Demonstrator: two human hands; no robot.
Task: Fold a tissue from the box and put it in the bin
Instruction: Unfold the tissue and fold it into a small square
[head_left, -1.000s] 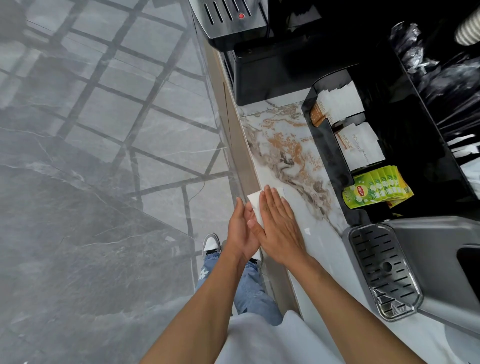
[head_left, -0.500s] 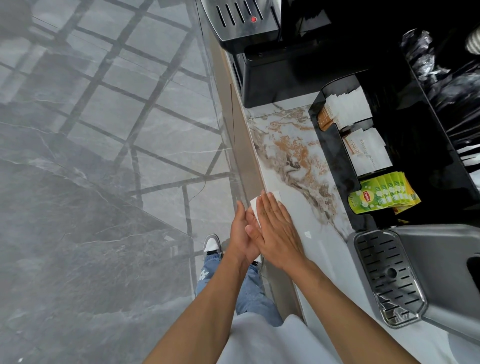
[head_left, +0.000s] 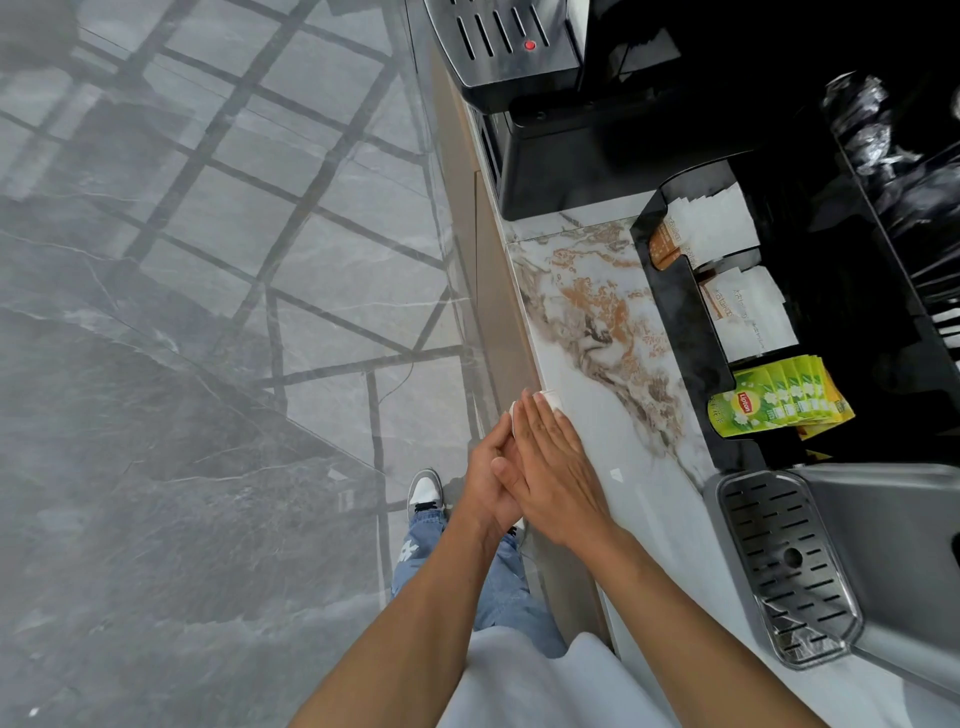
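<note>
A white tissue lies at the front edge of the marble counter, almost wholly covered by my hands; only a small strip shows past my fingertips. My right hand lies flat on top of it, fingers together and stretched out. My left hand is at the counter's edge, pressed against the right hand's thumb side, its fingers under or beside the tissue. Neither the tissue box nor the bin is in view.
A black organiser on the right holds white sachets and green tea bags. A black coffee machine stands at the far end. A metal drip tray sits near right. Grey tiled floor lies left.
Less of the tissue shows now than a second ago: my right hand covers more of it. My hands have closed together. The camera has shifted slightly.
</note>
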